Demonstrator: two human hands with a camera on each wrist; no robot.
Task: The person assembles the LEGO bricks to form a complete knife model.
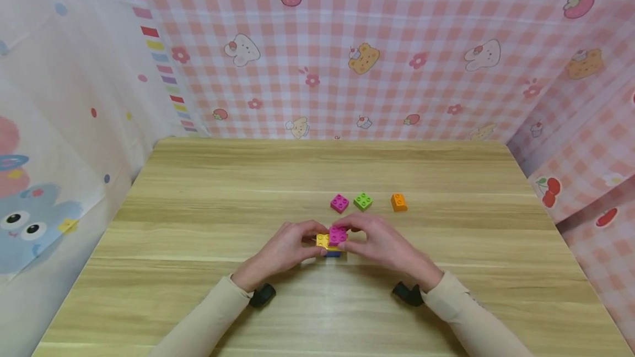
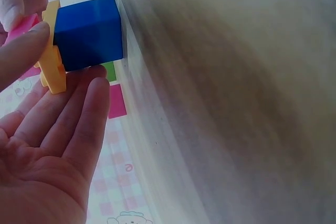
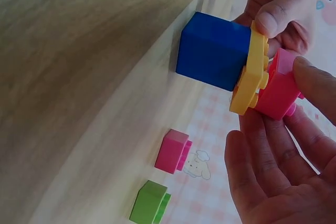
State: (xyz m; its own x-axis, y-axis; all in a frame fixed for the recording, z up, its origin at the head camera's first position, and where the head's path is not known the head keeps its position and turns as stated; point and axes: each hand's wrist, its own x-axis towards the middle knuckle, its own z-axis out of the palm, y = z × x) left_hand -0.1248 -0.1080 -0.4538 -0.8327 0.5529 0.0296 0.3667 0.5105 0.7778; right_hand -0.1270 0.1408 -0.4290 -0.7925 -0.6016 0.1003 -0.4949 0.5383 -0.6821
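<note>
A blue building block [image 3: 214, 50] stands on the table with a thin yellow block [image 3: 251, 72] on top of it, studs up. My left hand [image 1: 285, 248] pinches the yellow block at its left end between thumb and fingers. My right hand [image 1: 379, 244] grips a magenta four-stud block [image 1: 338, 235] over the right part of the yellow block. In the right wrist view this magenta block leans slightly against the yellow studs; whether it is fully pressed on I cannot tell. Fingers hide part of the stack in the head view.
Behind the hands lie a second magenta block [image 1: 339, 203], a green block [image 1: 363, 201] and an orange sloped block [image 1: 399, 202]. The wooden table [image 1: 223, 180] ends at a pink checked curtain [image 1: 317, 98]. Black devices [image 1: 262, 295] sit at both wrists.
</note>
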